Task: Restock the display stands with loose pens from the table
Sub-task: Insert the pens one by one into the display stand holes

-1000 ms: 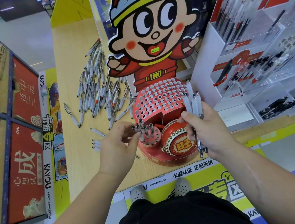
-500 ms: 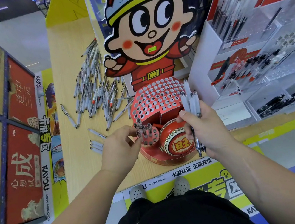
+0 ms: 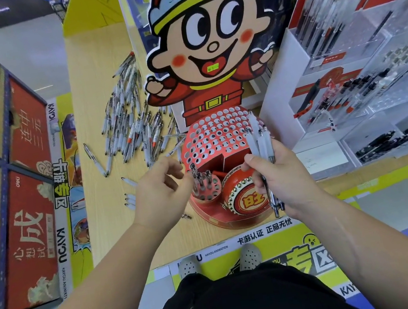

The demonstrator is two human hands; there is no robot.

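At the far left, blue-framed metal shelving (image 3: 6, 167) with red posters is cut off by the frame edge. On the pale wooden table (image 3: 93, 92) lies a heap of loose white-barrelled pens (image 3: 133, 128), their print too small to read. A few stray white pens (image 3: 130, 201) poke out from behind the left hand (image 3: 160, 192), which hides most of them. Its fingers are curled, the thumb tip right at the dark-tipped standing pens (image 3: 195, 176) in the front cup of the red cardboard display stand (image 3: 218, 135). Whether it pinches one cannot be told. The right hand (image 3: 280, 179) is clamped round an upright bundle of white pens (image 3: 260, 141) just beside the stand's holed dome, its palm covering their middles. The clear acrylic pen racks (image 3: 378, 96) at the far right are blurred.
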